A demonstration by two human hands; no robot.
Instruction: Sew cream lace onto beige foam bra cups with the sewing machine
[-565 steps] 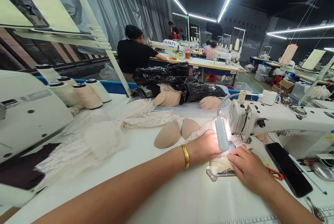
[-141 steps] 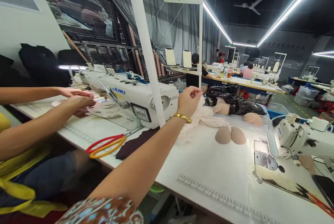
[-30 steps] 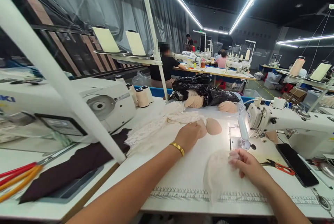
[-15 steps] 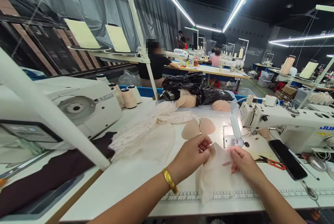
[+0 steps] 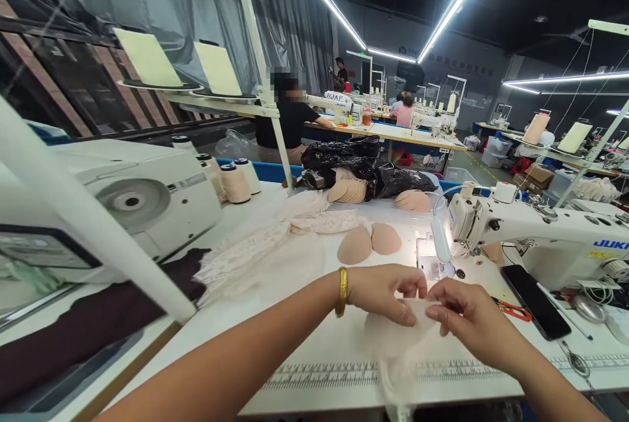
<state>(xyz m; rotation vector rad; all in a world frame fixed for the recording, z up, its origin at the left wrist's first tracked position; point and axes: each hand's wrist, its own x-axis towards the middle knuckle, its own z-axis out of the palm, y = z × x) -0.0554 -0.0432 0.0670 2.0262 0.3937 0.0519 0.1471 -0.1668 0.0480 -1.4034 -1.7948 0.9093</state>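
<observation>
A thin, pale beige piece of fabric [image 5: 400,343] hangs from both hands over the table's front edge, above the printed ruler strip [image 5: 324,375]. My left hand [image 5: 388,291], with a gold bracelet [image 5: 342,292] at its wrist, pinches the top edge of the fabric. Close beside it, my right hand [image 5: 459,310] grips the same edge between thumb and fingers. Just beyond the hands, two beige bra cups [image 5: 371,243] lie side by side on the white table. Fingers hide part of the fabric's upper edge.
A white sewing machine [image 5: 531,225] with a lit lamp stands at right, near a black phone [image 5: 535,301] and orange-handled snips [image 5: 514,309]. Lace fabric [image 5: 255,245] lies left. Stacked cups [image 5: 348,191] and black plastic [image 5: 363,160] sit behind. A thread stand pole [image 5: 93,212] rises at left.
My left hand has moved right, close to my right hand. The fabric's upper edge is now gathered between them, and its lower end hangs past the table edge.
</observation>
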